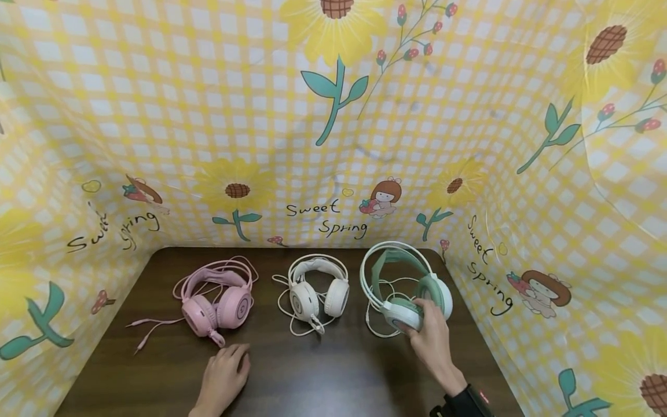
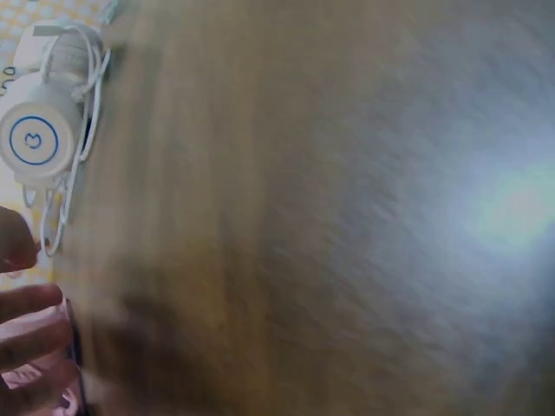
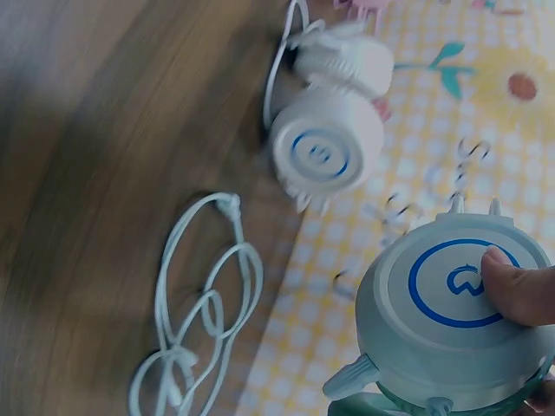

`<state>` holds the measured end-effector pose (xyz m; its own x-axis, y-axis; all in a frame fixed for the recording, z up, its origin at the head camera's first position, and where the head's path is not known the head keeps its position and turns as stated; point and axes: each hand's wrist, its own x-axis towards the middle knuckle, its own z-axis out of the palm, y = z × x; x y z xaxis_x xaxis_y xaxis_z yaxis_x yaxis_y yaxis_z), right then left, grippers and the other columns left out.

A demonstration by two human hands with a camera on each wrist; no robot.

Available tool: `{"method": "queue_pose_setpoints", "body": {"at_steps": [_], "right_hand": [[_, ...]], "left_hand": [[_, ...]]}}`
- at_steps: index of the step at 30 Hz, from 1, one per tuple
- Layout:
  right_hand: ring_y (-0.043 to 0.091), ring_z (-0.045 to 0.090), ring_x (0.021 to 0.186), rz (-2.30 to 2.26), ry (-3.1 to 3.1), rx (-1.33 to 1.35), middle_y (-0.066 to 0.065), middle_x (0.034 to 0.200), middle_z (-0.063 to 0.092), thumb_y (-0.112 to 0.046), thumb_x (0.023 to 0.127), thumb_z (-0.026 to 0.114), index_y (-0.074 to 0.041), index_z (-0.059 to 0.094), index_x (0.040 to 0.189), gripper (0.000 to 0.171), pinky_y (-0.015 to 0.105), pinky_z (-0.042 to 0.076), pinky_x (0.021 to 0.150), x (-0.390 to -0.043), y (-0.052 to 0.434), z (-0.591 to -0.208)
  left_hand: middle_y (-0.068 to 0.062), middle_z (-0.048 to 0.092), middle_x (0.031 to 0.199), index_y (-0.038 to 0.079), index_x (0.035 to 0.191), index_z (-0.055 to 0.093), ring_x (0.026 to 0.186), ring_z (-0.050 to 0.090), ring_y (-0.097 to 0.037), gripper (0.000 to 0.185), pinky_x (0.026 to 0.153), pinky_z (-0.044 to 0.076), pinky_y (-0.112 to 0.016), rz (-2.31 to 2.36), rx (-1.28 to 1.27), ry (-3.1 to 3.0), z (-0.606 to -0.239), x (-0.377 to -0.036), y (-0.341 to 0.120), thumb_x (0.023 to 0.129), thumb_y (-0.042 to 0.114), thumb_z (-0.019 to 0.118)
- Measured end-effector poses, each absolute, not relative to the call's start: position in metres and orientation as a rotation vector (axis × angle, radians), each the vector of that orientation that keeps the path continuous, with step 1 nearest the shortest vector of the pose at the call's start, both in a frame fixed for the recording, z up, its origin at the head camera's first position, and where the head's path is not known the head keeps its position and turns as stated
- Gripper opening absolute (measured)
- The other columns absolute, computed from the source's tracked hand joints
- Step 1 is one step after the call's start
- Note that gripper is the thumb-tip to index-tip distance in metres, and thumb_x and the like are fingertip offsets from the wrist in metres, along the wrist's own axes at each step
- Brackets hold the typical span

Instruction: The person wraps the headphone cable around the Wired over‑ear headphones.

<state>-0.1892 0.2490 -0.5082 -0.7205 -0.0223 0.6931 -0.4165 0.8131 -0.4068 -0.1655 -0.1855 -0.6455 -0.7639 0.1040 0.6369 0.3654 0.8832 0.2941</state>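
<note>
My right hand (image 1: pixel 433 341) grips a mint-green and white headset (image 1: pixel 398 314) by one ear cup, at the right of the table. In the right wrist view the thumb (image 3: pixel 519 290) presses on the cup's outer face, which bears a blue ring logo, while the other fingers are mostly hidden behind it. The headset's pale cable (image 3: pixel 165 321) lies looped on the table. My left hand (image 1: pixel 221 376) rests at the table's front, holding nothing, its fingers loosely bent. Just beyond its fingertips is a pink headset (image 1: pixel 234 307) with a bundled cable.
Between the two sits a white headset (image 1: pixel 337 296) with its cable coiled around it. Two pink plugs (image 1: pixel 138 322) trail left of the pink headset. The dark wooden table (image 1: pixel 312 382) is bordered behind and at both sides by yellow checked, flower-printed cloth (image 1: pixel 260 116).
</note>
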Motion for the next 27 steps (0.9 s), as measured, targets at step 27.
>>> {"method": "queue_pose_setpoints", "body": {"at_steps": [27], "right_hand": [[0.015,0.054,0.084,0.685,-2.235,0.723,-0.005,0.090,0.058,0.020,0.034,0.048,-0.010,0.057,0.091,0.066,0.030,0.040,0.075,-0.139,0.195,-0.499]], "left_hand": [[-0.009,0.072,0.102,0.006,0.120,0.065,0.097,0.068,-0.025,0.026,0.083,0.049,-0.047,-1.152,-0.293,-2.232,-0.549,-0.216,-0.104,0.106,0.017,0.046]]}}
